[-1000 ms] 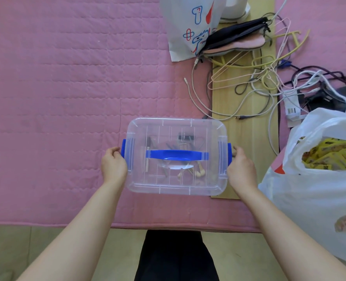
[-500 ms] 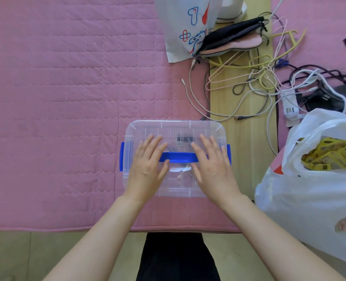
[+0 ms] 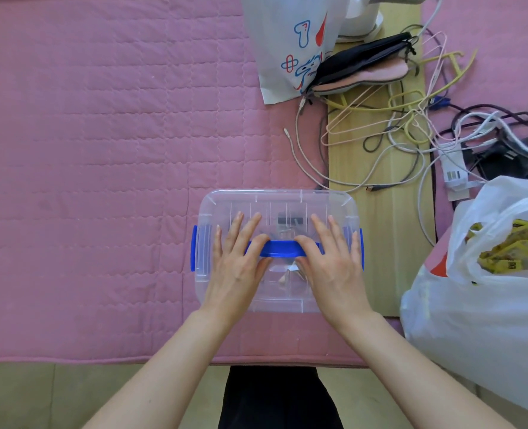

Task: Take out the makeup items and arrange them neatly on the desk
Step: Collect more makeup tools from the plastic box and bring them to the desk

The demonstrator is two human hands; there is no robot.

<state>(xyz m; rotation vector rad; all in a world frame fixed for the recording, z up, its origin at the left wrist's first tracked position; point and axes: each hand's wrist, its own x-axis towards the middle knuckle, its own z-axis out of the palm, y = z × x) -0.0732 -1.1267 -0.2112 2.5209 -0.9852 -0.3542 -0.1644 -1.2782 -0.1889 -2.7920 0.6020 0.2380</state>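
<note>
A tangle of cables (image 3: 389, 156) and wire hangers lies behind the clear storage box (image 3: 278, 209), with a white plastic bag (image 3: 485, 292) just to its right. The box sits on the pink quilted worktop (image 3: 101, 150), lid shut. Left hand (image 3: 236, 267) and right hand (image 3: 333, 267) lie flat on the lid, fingers spread, thumbs touching the blue handle (image 3: 279, 248), forearms reaching straight forward.

pink quilt (image 3: 101, 150), clear box (image 3: 275, 199), cables (image 3: 380, 156)

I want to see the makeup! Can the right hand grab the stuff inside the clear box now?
Probably not yet. The lid looks closed, and the right hand lies flat on top.
</note>
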